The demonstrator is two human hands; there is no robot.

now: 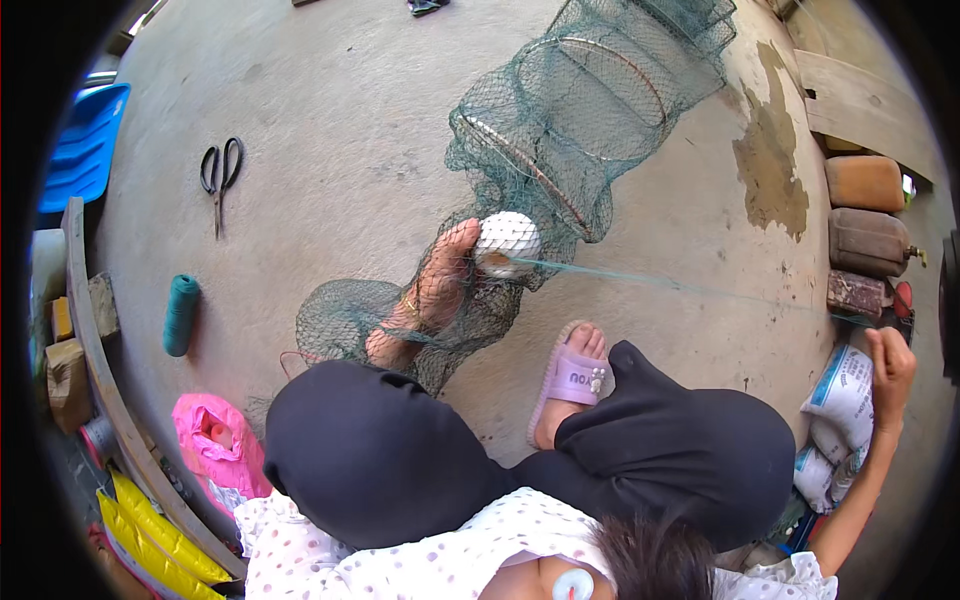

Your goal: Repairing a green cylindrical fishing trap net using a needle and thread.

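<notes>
A green tubular fishing net (590, 110) with rust-coloured hoops stretches from between my knees to the far right of the floor. My left hand (432, 290) is inside its mesh, fingers closed round a white ball-shaped piece (508, 233) that the mesh covers. From beside that ball a thin green thread (640, 280) runs taut to the right. Its other end is pinched in my right hand (890, 372), raised far out at the right. On the floor to the left lie black-handled scissors (219, 185) and a spool of green twine (181, 315).
A pink plastic bag (215, 445) sits by my left knee. Along the left are a wooden beam (90, 330) and a blue plastic tray (88, 145). Jerrycans (868, 240) and white sacks (840, 395) line the right side. My sandalled foot (575, 385) is near the net.
</notes>
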